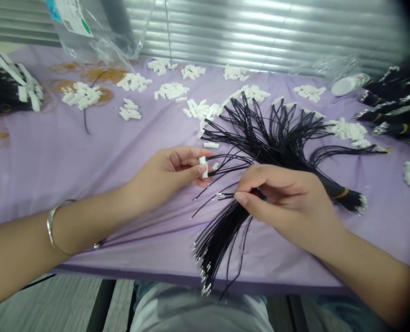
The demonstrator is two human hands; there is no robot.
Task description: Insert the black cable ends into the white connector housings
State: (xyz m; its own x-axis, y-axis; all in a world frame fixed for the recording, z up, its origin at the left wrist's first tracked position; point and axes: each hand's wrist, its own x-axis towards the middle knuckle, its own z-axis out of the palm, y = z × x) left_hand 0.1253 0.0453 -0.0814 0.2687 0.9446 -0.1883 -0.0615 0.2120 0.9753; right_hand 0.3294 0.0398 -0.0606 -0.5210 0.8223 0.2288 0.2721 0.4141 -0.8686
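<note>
Between the thumb and fingers of my left hand (pixel 182 170) is a white plastic connector housing (pixel 204 167), with several black wires running out of its right side. My right hand (pixel 284 198) pinches a black wire (pixel 228 196) with a metal crimp terminal at its tip, pointing left toward the housing but apart from it. Below my right hand, a bundle of loose black wires (pixel 222 240) fans toward the table's front edge, silvery terminals at the ends. Behind it lies a larger bundle of black wires (pixel 277 133), several ends fitted with white housings.
Small piles of white housings (pixel 172 91) are spread along the back of the purple-covered table (pixel 128 147). Tied wire bundles (pixel 398 108) and a white round container (pixel 348 85) stand at the right. Rubber bands (pixel 104 74), a clear plastic bag (pixel 101 37) and more wires (pixel 4 87) are at the left.
</note>
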